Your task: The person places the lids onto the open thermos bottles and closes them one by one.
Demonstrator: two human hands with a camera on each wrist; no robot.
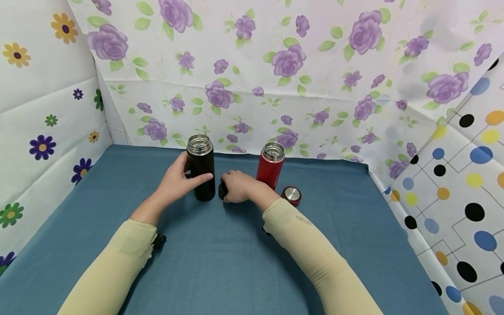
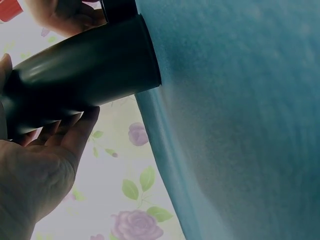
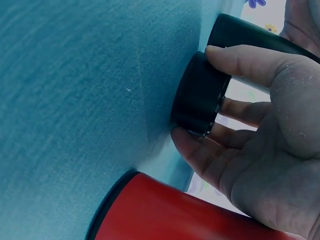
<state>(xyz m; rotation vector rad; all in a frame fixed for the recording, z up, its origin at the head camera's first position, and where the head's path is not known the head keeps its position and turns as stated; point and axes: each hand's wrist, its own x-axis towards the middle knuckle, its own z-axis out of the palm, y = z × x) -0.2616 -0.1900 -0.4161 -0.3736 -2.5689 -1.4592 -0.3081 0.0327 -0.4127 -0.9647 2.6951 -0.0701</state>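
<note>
An open black thermos bottle (image 1: pixel 205 164) with a steel mouth stands upright at the back of the table. My left hand (image 1: pixel 178 178) grips its side, thumb across the front and fingers behind; the left wrist view shows those fingers along the bottle's body (image 2: pixel 85 65). Just right of its base, my right hand (image 1: pixel 242 186) holds a black bottle lid (image 1: pixel 222 190) low at the cloth. In the right wrist view, thumb and fingers span the lid (image 3: pixel 200 95) from opposite sides, beside the black bottle's lower end. The hand hides much of the lid from above.
Behind my right wrist stands an uncapped red thermos bottle (image 1: pixel 270 168), partly covered by the forearm. Its red lid with a steel centre (image 1: pixel 292 195) lies on the blue cloth (image 1: pixel 220 271) to the right. A flowered curtain (image 1: pixel 252 118) closes off the back edge.
</note>
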